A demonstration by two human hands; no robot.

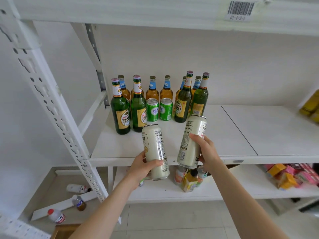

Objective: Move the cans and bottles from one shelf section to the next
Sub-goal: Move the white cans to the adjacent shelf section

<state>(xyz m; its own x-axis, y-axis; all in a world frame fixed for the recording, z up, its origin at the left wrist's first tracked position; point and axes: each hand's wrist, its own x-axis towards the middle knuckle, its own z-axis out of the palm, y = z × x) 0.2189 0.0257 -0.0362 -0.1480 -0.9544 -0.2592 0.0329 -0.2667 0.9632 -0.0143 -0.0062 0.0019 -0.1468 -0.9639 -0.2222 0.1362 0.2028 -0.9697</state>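
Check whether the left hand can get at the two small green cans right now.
Probably not yet: the left hand grips a tall cream can. The path to the green cans looks open between the green bottles.

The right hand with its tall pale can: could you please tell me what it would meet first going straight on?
Probably the green bottle standing just behind the pale can that the right hand holds; how far back it stands is unclear.

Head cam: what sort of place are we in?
Probably a stockroom or mock shop: white slotted racking, a barcode label stuck to it, and beer bottles lined up in rows.
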